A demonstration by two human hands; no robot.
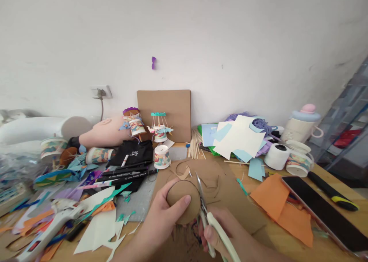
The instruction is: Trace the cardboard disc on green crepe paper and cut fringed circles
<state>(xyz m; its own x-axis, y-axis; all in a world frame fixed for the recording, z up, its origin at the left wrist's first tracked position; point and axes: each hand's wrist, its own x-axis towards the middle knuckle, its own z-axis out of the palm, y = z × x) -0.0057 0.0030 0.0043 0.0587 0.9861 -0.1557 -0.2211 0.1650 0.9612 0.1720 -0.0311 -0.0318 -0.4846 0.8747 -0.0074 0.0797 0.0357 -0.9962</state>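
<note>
A round cardboard disc (179, 208) is pinched in my left hand (165, 212), thumb on its face and fingers behind it. My right hand (221, 229) grips a pair of white-handled scissors (220, 235). Their metal blades are parted, pointing away from me, close along the disc's right edge; whether they touch it I cannot tell. Under both hands lies a brown cardboard sheet (230, 193), with thin curled cardboard offcuts (182, 172) just beyond the disc.
A white glue gun (47, 227) and paper scraps lie left. Black markers (129, 176), a patterned paper cup (162, 157) and a small carousel model (159, 131) stand beyond. To the right are orange paper (293, 220), a phone (322, 212), a utility knife (330, 191) and a thread spool (276, 156).
</note>
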